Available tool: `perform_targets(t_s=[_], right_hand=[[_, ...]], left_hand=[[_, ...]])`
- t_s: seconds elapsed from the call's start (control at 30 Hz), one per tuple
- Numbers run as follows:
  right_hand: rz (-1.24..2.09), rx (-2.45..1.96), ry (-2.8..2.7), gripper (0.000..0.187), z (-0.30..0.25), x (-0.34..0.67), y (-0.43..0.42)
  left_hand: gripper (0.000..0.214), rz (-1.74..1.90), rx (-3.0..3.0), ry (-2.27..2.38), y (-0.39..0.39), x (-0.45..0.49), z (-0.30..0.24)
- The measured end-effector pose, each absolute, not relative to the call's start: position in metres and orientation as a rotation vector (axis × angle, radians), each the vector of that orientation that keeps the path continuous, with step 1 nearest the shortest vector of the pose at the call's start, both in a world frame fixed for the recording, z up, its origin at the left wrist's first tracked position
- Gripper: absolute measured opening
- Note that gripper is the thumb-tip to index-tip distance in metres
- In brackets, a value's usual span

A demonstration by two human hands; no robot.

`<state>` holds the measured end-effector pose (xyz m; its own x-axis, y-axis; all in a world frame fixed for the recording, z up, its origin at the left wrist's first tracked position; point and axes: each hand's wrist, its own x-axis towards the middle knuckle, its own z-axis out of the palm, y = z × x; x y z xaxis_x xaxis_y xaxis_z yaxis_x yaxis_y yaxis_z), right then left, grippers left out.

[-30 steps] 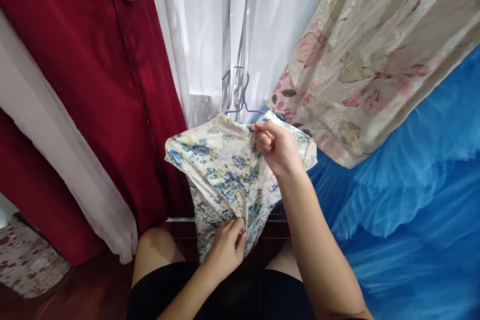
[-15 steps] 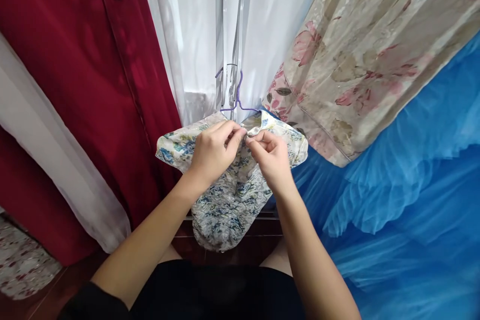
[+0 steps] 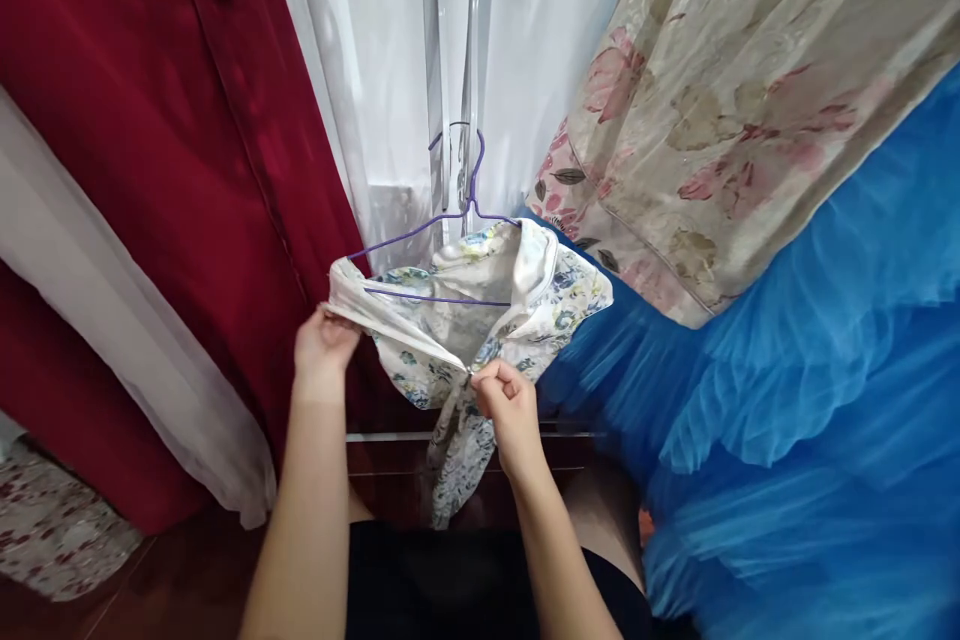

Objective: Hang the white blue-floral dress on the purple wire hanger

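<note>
A white garment with a blue and yellow floral print [image 3: 540, 335] hangs on a purple hanger [image 3: 427, 226]. Its neck opening gapes wide, and the hanger's lower bar shows inside it. My left hand [image 3: 328, 340] is closed on the garment's left shoulder edge, fingers partly hidden by cloth. With thumb and finger, my right hand [image 3: 506, 405] pinches the front of the opening, by what looks like a small zipper pull. Below that pinch the garment's lower part hangs gathered and narrow.
Red cloth [image 3: 187, 200] and pale sheer fabric [image 3: 127, 290] hang at the left. White drapery [image 3: 375, 70] is behind the hanger. To the right hang a beige floral cloth [image 3: 697, 130] and blue tulle [image 3: 810, 420]. The dark red floor [image 3: 180, 580] shows below.
My left hand has moved from the centre out to the left shoulder edge. My right hand has dropped lower. The neckline has spread apart, exposing more of the hanger.
</note>
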<state>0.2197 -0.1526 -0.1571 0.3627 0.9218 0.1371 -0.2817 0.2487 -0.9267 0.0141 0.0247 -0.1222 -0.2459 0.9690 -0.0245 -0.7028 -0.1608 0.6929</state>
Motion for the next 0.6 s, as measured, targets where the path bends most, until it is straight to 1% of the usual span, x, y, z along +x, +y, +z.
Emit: perform_targets(t_s=[0.17,0.27,0.3,0.37,0.4,0.47,0.53,0.6], right_hand=[[0.951,-0.879,-0.364,0.02,-0.212,0.251,-0.172],[0.926,-0.874,-0.294,0.022,-0.237,0.279,-0.179],[0.883,-0.891,-0.243,0.021,-0.241,0.284,-0.18],[0.726,-0.964,-0.137,0.02,-0.241,0.285,-0.181],[0.625,-1.017,-0.129,0.023,-0.237,0.281,-0.182],[0.462,-1.128,-0.287,0.028,-0.224,0.268,-0.186],[0.432,-1.196,-0.599,0.03,-0.208,0.254,-0.19],[0.558,-1.198,-0.827,0.038,-0.194,0.243,-0.194]], left_hand=[[0.024,1.545,0.304,0.8,-0.033,0.061,-0.192],[0.017,1.508,0.287,0.791,-0.062,0.085,-0.215],[0.018,1.498,0.298,0.772,-0.07,0.091,-0.217],[0.026,1.482,0.369,0.702,-0.085,0.101,-0.212],[0.029,1.472,0.439,0.657,-0.093,0.104,-0.206],[0.03,1.431,0.655,0.568,-0.108,0.111,-0.188],[0.026,1.355,0.946,0.518,-0.125,0.117,-0.169],[0.025,1.24,1.258,0.508,-0.139,0.124,-0.153]])
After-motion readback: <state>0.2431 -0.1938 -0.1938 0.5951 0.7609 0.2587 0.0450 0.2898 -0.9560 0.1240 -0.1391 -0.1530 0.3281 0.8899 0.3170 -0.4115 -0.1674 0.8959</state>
